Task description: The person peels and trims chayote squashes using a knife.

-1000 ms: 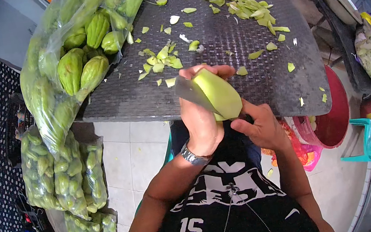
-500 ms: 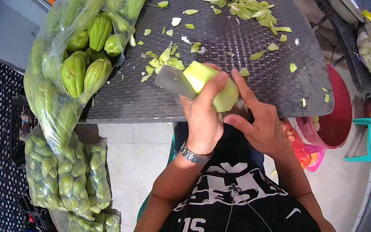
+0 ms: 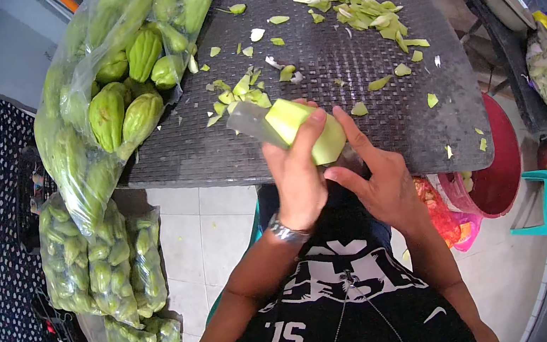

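Left hand (image 3: 299, 174) clasps peeled chayote (image 3: 330, 142) above worktop (image 3: 213, 153) near edge, thumb across it, forearm angled inward. Right hand (image 3: 384, 182) over same edge, thumb and index spread beside chayote; can't tell its grip. Knife blade (image 3: 250, 120) juts out above worktop.

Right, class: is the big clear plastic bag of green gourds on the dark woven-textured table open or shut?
Open: the bag gapes, and several gourds show bare between its clear edges.
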Motion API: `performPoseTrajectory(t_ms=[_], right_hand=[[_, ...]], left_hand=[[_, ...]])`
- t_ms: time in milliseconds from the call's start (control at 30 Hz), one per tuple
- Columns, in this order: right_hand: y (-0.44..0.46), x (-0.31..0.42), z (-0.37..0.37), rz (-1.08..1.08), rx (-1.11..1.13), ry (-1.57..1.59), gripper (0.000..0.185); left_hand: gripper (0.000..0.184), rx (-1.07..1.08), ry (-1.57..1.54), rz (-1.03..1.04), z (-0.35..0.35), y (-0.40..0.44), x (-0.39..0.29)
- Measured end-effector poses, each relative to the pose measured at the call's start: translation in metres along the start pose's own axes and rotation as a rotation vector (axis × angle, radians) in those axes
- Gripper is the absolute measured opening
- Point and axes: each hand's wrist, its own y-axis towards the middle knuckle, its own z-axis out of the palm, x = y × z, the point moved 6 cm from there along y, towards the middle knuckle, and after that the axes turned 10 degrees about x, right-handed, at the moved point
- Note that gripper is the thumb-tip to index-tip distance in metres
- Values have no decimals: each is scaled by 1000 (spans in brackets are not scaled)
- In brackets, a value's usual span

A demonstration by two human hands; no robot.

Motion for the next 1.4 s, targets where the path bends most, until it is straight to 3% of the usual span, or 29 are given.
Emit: performPoseTrajectory(t_ms=[133,533,833,1100,1300,1400], right_hand=[[-5,3,-1,-8,1,-270,82],[8,8,18,31,-117,-184,81],[0,10,-2,-136,-89,-425,82],[1,18,13,-50,-184,-310,81],[11,18,17,-95,-296,-177,86],[14,14,2,-146,-216,-239,87]], left_hand=[[24,24,-42,-63,-16,10,8],[32,-107,-72,65,-17,9,2],[31,93,-64,-22,-23,3,-4],[34,-43,-40,-22,-26,6,1],[33,-131,-151,132,-12,-7,-2],[38,113,-101,69,-13,-3,-15]])
